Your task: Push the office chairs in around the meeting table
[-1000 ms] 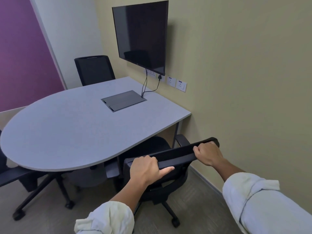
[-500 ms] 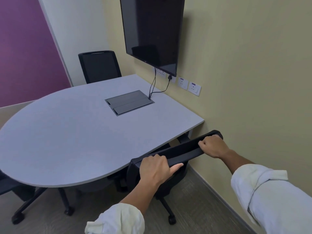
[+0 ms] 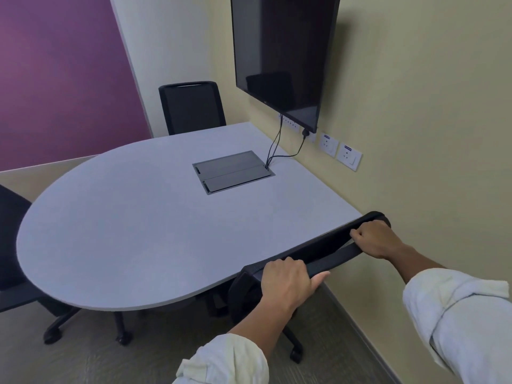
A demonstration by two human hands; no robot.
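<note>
A black office chair stands at the near right edge of the grey rounded meeting table. Its backrest top touches or nearly touches the table edge, and its seat is hidden under the tabletop. My left hand grips the left end of the backrest top. My right hand grips the right end, close to the wall. A second black chair sits tucked at the far side of the table. A third black chair shows at the left edge, partly cut off.
A dark wall screen hangs above the table's right side, with cables running down to a grey floor box lid set in the tabletop. Wall sockets line the yellow wall. The wall runs close along the right of the chair.
The chair in my hands has rolled forward toward the table, so its seat is now under the tabletop. I have stepped closer and the view has shifted left.
</note>
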